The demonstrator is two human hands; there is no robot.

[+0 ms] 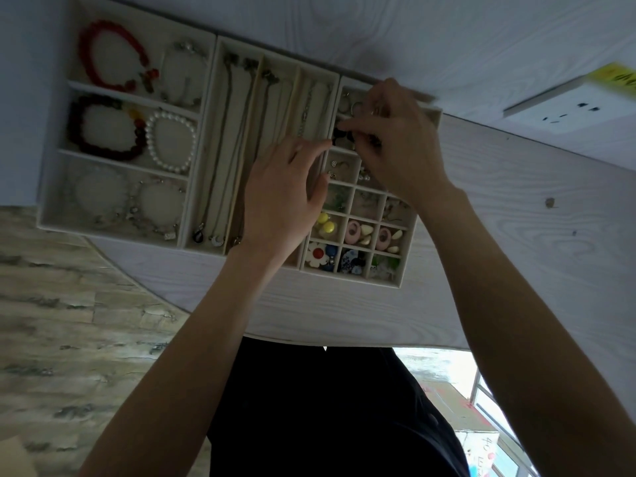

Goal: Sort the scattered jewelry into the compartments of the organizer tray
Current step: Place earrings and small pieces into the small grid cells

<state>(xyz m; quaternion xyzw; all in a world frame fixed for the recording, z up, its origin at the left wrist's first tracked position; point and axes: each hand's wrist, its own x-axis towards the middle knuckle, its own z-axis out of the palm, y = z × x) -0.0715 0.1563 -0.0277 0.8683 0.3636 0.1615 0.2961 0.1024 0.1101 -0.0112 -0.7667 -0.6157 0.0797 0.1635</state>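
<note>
The cream organizer tray [113,233] lies on the white wood-grain table [499,218]. Its left part holds bracelets: a red one [90,60], a dark red one [74,132] and a pearl one [151,146]. Necklaces [237,132] fill the long middle slots. On the right, the small-cell grid holds earrings, among them yellow studs [327,223] and pink pieces [354,232]. My right hand [395,142] hovers over the grid's far cells and pinches a small dark earring [340,134]. My left hand [285,194] reaches in from the left, its index fingertip touching that dark piece.
A white power socket block [568,108] with a yellow label [616,75] sits at the far right of the table. The table's curved near edge [309,327] runs just in front of my dark clothing. Grey stone-pattern floor [51,304] shows at the left.
</note>
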